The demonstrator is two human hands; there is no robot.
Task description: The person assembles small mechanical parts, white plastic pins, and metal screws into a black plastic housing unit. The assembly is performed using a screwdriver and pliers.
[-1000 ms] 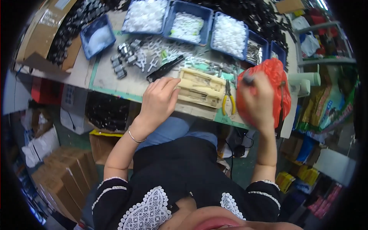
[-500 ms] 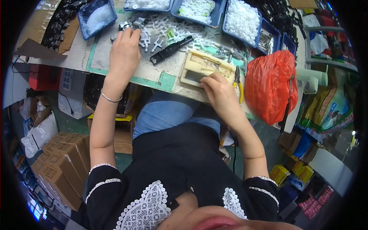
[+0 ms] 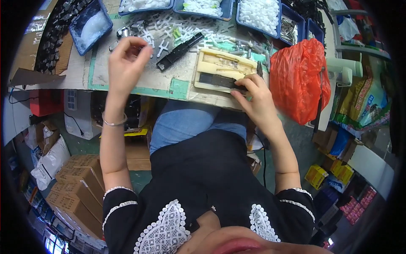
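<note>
Now both hands work at the desk (image 3: 127, 80).
Right hand (image 3: 256, 99) fingers press a black strip (image 3: 220, 80) into the cream jig (image 3: 226, 70); left hand (image 3: 127, 63) fingers pinch a small part.

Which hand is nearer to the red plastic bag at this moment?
The right. The right hand rests on the cream jig, just left of the red plastic bag. The left hand is raised over the scattered small parts, far across the bench.
</note>
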